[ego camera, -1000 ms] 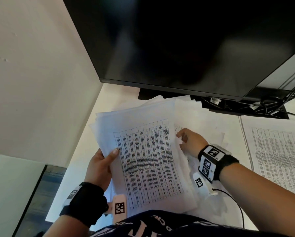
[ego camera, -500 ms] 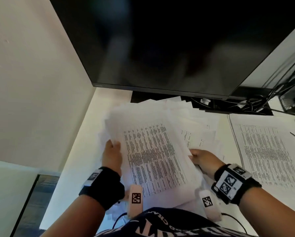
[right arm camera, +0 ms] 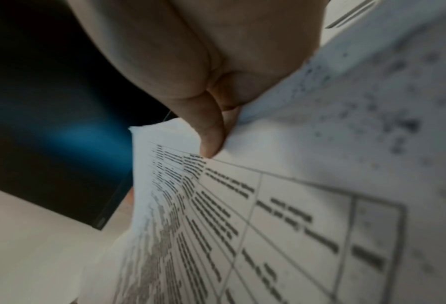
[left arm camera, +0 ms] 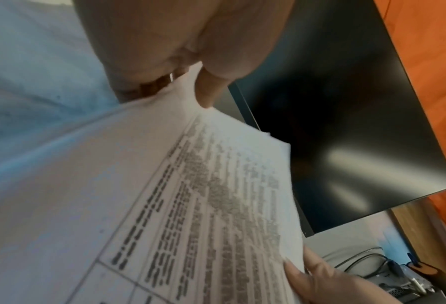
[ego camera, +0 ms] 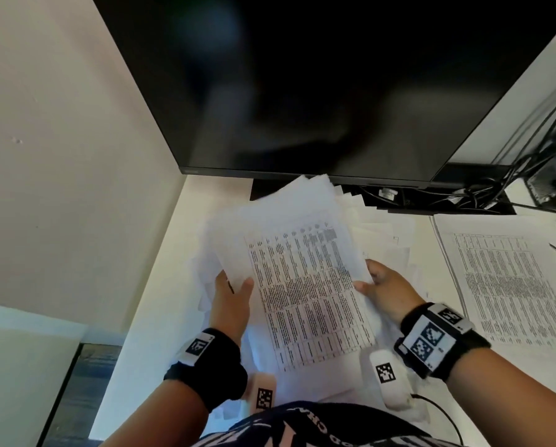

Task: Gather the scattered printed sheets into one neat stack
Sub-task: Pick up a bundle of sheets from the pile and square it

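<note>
I hold a loose bundle of printed sheets (ego camera: 305,279) between both hands above the white desk (ego camera: 160,269); its top page carries a dense table. My left hand (ego camera: 233,296) grips the bundle's left edge, thumb (left arm camera: 211,90) on top. My right hand (ego camera: 383,290) pinches the right edge, thumb (right arm camera: 211,133) on the printed page (right arm camera: 242,216). The sheets are uneven, with corners fanning out at the far end. More loose sheets (ego camera: 386,233) lie under and behind the bundle. Another printed pile (ego camera: 508,285) lies flat at the right.
A large dark monitor (ego camera: 302,85) hangs close over the far edge of the papers. Cables (ego camera: 483,191) and a dark device (ego camera: 554,179) sit at the back right. A beige wall (ego camera: 60,156) bounds the left side; the desk's left edge drops off nearby.
My right hand has left the loose sheets on the desk and taken the bundle's right edge. The bundle has lifted and swung toward the monitor, and my left hand has shifted up along its left edge.
</note>
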Motion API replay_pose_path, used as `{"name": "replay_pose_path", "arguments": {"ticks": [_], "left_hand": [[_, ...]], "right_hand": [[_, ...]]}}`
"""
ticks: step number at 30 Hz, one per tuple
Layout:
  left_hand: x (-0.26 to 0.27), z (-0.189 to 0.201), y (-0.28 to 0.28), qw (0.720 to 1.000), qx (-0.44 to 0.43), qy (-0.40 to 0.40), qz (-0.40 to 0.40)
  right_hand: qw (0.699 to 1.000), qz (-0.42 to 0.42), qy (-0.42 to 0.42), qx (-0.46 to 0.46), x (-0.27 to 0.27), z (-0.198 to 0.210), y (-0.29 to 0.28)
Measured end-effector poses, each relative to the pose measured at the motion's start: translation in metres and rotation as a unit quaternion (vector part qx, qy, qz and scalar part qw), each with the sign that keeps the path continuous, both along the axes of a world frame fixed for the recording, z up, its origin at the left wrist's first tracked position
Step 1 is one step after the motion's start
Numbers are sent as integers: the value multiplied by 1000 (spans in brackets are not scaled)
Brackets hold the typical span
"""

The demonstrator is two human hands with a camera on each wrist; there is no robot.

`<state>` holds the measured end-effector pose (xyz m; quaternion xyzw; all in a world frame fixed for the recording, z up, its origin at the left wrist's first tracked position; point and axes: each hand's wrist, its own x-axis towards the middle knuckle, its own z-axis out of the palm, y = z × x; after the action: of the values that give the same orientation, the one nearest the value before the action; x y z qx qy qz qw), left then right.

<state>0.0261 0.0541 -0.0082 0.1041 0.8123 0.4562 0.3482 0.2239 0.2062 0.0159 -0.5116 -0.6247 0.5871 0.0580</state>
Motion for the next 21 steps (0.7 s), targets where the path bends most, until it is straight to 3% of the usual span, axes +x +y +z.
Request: {"name": "replay_pose_path", "arguments": {"ticks": [4,8,13,16,21], "left_hand": [[-3,31,9,997,73,-2,-4],[3,79,26,986,156,52,-16],[18,133,43,934,333,127,-42],[27,139,45,915,377,133,-61],[36,122,41,930,348,96,-77]], "right_hand": [[995,-41,92,-8,7,32,-8],[989,-38,95,111,7,59,-6],[943,-110,200,243,0,86,-7],[931,-113,240,250,-2,90,-13],[924,-148,245,252,-6,82,-20]]}}
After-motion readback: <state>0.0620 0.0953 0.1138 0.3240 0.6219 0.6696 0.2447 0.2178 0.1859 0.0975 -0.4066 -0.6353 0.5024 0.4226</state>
